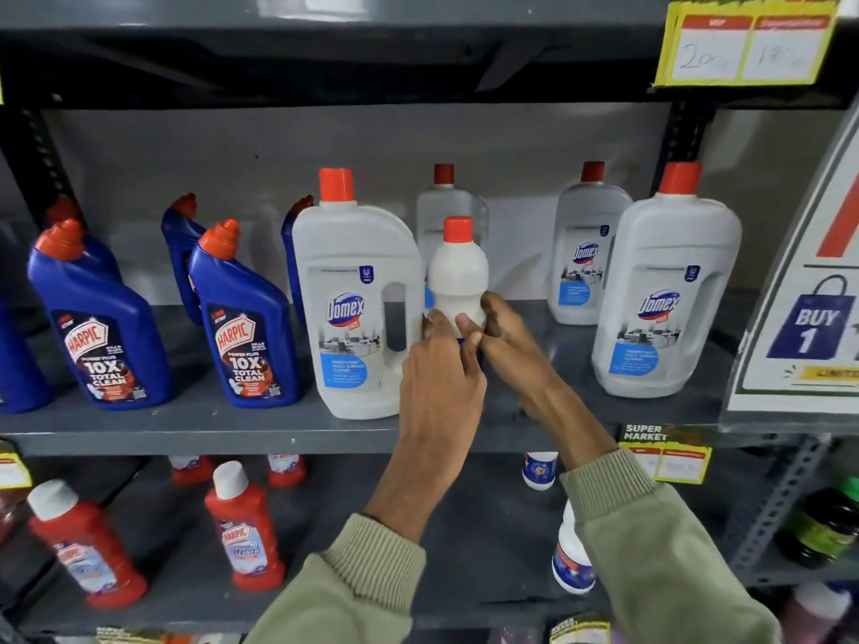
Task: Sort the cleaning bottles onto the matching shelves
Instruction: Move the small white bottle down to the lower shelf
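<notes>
A small white bottle with a red cap [458, 271] stands upright on the grey middle shelf [186, 418], between two large white Domex jugs [358, 309] [664, 295]. My left hand [439, 369] and my right hand [506, 339] both grip its lower half; the base and label are hidden by my fingers. Two more Domex jugs [588, 253] stand behind, one partly hidden. Blue Harpic bottles [244, 318] with red caps fill the shelf's left part.
The lower shelf holds red Harpic bottles [241, 527] with white caps on the left and small white bottles [571, 555] under my right sleeve. A promotional sign [809, 318] leans at the right end of the middle shelf. Yellow price tags [743, 44] hang from shelf edges.
</notes>
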A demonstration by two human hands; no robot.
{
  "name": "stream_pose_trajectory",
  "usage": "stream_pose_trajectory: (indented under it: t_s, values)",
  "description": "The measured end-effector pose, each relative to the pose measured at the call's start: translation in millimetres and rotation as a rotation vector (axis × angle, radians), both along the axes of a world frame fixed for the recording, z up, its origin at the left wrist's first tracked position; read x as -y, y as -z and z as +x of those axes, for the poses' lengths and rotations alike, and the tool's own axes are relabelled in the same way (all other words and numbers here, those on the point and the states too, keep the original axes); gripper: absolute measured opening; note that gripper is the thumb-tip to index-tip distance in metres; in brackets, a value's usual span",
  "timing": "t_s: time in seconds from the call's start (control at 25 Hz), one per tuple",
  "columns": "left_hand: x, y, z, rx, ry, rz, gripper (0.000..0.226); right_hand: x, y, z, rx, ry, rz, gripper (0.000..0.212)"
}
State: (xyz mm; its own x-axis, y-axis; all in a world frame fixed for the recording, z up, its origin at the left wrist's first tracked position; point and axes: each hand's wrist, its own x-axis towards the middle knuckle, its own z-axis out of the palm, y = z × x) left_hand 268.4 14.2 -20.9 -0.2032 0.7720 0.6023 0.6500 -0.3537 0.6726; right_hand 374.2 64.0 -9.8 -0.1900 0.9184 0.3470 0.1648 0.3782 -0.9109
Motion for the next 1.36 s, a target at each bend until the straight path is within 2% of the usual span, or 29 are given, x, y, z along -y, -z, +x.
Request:
stream_pose_trajectory:
  t_s: [0.16,0.32,0.44,0.52,0.64,0.8,0.96,1.08,1.2,1.36]
  values:
    - [3.8,0.1,1.0,0.019,0.024,0.074,0.027,22.4,4.5,11.4,-0.121,0.07,0.024,0.035]
    - [35.8,3.9,0.5,0.128,0.209,0.066,0.036,70.3,13.4,25.4,-0.152,0.059,0.068,0.031]
    - [70.3,19.5,-4.0,0.181,0.256,0.111,0.05,102.3,29.0,26.4,-0.161,0.05,0.134,0.046]
    - [81.5,40.1,-10.1,0.14,0.222,0.1,0.053,115.9,51.0,20.9,-0.156,0.058,0.134,0.053]
    - [84.6,87.9,-21.6,0.076,0.162,0.018,0.054,124.4,100.0,12.6,-0.134,0.076,0.097,0.05]
    - [84.9,157.8,-35.6,0.163,0.221,-0.166,0.049,119.6,179.1,4.5,-0.024,0.099,-0.017,0.05]
    - [58.3,213.7,-47.8,0.2,0.209,-0.344,0.041,93.9,239.8,-7.4,0.004,0.07,-0.151,0.051]
    - [31.8,238.4,-51.4,0.213,0.172,-0.453,0.039,65.8,272.7,-17.4,0.015,0.081,-0.218,0.042]
    - [9.4,258.1,-53.1,0.226,0.132,-0.505,0.033,39.2,296.4,-24.6,0.057,0.074,-0.256,0.047]
    - [-6.9,280.3,-57.7,0.221,0.098,-0.55,0.035,23.1,320.0,-29.9,0.086,0.072,-0.307,0.049]
